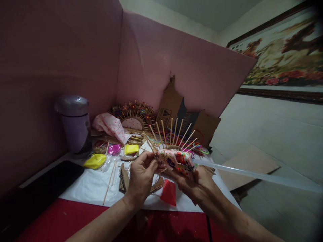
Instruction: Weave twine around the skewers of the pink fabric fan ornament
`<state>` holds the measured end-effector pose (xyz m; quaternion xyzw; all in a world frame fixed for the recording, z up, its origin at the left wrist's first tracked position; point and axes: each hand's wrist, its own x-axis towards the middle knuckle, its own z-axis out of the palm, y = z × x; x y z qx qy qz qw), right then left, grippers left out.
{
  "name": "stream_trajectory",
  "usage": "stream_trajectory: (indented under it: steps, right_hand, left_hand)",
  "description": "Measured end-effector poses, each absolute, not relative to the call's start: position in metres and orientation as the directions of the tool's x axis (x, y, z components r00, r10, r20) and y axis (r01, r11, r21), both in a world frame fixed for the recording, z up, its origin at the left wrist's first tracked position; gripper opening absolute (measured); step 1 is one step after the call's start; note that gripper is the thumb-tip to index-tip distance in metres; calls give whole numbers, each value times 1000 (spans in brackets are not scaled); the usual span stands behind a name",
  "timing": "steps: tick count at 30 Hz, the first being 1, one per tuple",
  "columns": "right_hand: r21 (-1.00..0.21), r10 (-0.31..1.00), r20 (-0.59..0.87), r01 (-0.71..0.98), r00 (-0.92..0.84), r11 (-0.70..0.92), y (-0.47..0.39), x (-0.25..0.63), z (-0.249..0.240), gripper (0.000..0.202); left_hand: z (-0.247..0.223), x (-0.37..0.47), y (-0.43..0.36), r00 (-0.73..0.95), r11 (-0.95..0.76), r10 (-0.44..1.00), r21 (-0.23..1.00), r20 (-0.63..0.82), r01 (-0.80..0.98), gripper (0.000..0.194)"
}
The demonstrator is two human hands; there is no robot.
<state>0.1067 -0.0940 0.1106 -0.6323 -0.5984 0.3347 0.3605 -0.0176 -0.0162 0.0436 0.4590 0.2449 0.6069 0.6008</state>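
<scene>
Both hands hold a small craft piece (176,160) above the white sheet. It is wrapped in floral cloth, and several thin wooden sticks (175,132) fan upward from its back edge. My left hand (141,173) pinches the left end of the piece between thumb and fingers. Under its right side lies my right hand (193,183), palm partly hidden, with the fingers reaching beneath. A red packet (168,192) rests on the sheet just below the hands, and brown cardboard scraps (124,178) lie beside my left hand.
Yellow packets (95,161), a magenta packet (114,149) and loose sticks (109,183) lie left. A lidded purple container (75,126) and black phone (64,176) stand farther left. Behind are a decorated fan-shaped piece (132,123), pink-dotted cloth (109,126) and torn cardboard (169,104). A translucent strip (239,171) extends right.
</scene>
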Motion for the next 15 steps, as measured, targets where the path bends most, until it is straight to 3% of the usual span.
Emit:
stream_trajectory:
  steps: [5, 11, 15]
  right_hand:
    - [-875, 998, 14, 483, 53, -14, -95, 106, 112, 34]
    - [-911, 978, 190, 387, 87, 143, -98, 113, 108, 34]
    - [-930, 933, 291, 289, 209, 225, -99, 121, 103, 30]
  left_hand:
    - [43, -17, -15, 161, -151, 950, 845, 268, -514, 15]
    - [47, -19, -16, 185, -64, 965, 856, 184, -513, 18]
    - [53, -20, -17, 168, -7, 981, 882, 97, -471, 18]
